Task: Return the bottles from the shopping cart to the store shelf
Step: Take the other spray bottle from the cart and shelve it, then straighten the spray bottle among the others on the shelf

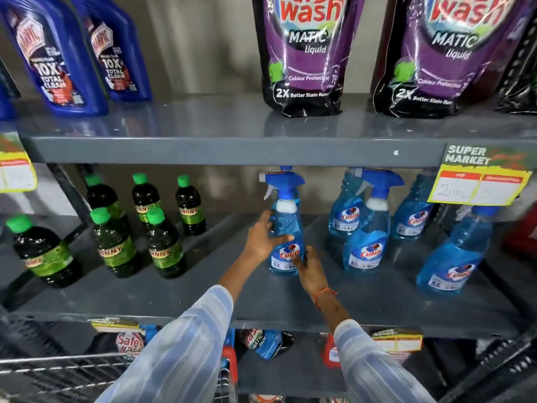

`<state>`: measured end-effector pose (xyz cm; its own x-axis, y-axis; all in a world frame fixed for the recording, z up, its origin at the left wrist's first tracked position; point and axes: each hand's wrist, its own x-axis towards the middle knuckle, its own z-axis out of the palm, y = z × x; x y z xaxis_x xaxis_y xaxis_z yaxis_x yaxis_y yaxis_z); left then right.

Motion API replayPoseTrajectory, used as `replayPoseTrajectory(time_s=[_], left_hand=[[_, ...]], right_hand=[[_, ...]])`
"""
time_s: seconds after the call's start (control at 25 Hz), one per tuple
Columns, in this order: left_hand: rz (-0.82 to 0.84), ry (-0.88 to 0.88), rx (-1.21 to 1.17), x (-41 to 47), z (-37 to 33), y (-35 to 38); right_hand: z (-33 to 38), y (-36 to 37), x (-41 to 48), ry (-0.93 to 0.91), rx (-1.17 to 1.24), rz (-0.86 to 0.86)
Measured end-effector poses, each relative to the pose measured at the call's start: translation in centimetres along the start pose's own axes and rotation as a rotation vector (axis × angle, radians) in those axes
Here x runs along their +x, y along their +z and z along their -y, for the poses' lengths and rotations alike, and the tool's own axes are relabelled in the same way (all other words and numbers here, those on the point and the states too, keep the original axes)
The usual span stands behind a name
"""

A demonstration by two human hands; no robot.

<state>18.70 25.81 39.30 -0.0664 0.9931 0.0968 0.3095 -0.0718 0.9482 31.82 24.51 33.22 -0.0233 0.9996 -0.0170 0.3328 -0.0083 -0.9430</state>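
Left hand (263, 237) reaches onto the middle grey shelf (290, 303), fingers spread and curved around the left side of a blue spray bottle (286, 242), thumb across its front above the label. Right hand (309, 269) sits low at the same bottle's right side, fingertips touching the label area; fingers loosely apart, not closed. Cannot tell how firmly either hand grips. Orange thread on the right wrist; both arms in pale striped sleeves.

Spray bottle stands upright on the shelf, blue trigger head just under the lip of the shelf above, nozzle pointing left.

Right of the spray bottle: four more blue spray bottles (366, 242) of the same make, standing in a loose cluster, apart from the held one. The farthest right (453, 257) is nearest the shelf's front edge.

Left of the spray bottle: dark bottles with green caps (165, 245), six in view, upright, well apart from it.

Above the spray bottle, on the upper shelf: two purple detergent pouches (308, 53), upright. Farther left up there, blue cleaner bottles (58, 59).

Yellow price tag (476, 181) hangs from the upper shelf's front edge, up and right of the spray bottle.

Below and left of the spray bottle, at the bottom of view: wire rim of the shopping cart (58, 365), partly hidden by the left sleeve. Its contents not visible.
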Motion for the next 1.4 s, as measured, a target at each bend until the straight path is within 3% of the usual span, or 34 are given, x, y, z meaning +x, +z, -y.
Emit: replayPoseTrajectory(time_s=[0.08, 0.16, 0.28, 0.32, 0.4, 0.48, 0.56, 0.68, 0.88, 1.4], left_hand=[[-0.016, 0.010, 0.087, -0.8, -0.2, -0.2], [-0.158, 0.058, 0.171, -2.2, -0.4, -0.2], [-0.425, 0.298, 0.313, -4.8, -0.4, 1.1], [-0.445, 0.366, 0.320, -5.3, -0.4, 2.1], [-0.305, 0.444, 0.264, -5.9, -0.5, 4.8], [-0.062, 0.405, 0.210, -5.3, -0.5, 8.0], [0.119, 0.274, 0.167, -3.7, 0.0, 11.2], [0.299, 0.058, 0.004, -0.6, 2.0, 14.5], [0.315, -0.032, 0.066, 2.1, 4.9, 17.7], [0.303, -0.081, 0.227, -0.5, 5.1, 19.5]], right_hand=[[0.7, -0.1, -0.2, -0.010, -0.060, -0.040], [1.5, -0.9, -0.7, -0.054, -0.059, -0.156], [1.7, -3.0, -2.4, -0.181, 0.061, -0.385], [1.4, -3.8, -2.9, -0.223, 0.067, -0.463], [0.2, -5.6, -3.8, -0.268, 0.019, -0.576], [-1.7, -7.9, -3.5, -0.247, -0.052, -0.610], [-4.6, -10.4, -2.2, -0.158, -0.110, -0.563], [-7.9, -13.9, 0.5, -0.028, -0.145, -0.286], [-16.0, -17.4, 7.0, 0.058, -0.239, 0.042], [-11.2, -19.4, 0.6, 0.032, -0.363, 0.097]])
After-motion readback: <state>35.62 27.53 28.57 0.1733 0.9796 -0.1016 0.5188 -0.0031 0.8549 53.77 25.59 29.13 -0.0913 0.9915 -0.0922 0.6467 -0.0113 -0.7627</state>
